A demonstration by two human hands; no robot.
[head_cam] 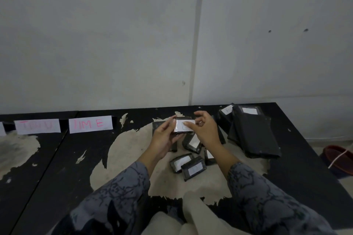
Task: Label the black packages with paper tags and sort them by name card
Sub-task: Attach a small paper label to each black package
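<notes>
Centrally, above a worn black tabletop [57, 168], the left hand [164, 139] grips a small black plastic-wrapped package [178, 133], long axis running nine to three o'clock, while the right hand [205, 129], nearer at three o'clock, pinches the white paper tag [180, 127] on it.

Only one thing really reads: the white name card [90, 124] propped at the back of the surface [57, 168] says "LIME" in pink marker (the first letter looks more like a slash). The card to its left [37, 126] has pink letters too, starting with a T, but they're too faint. The tags on the black packages are too blurry.
</notes>
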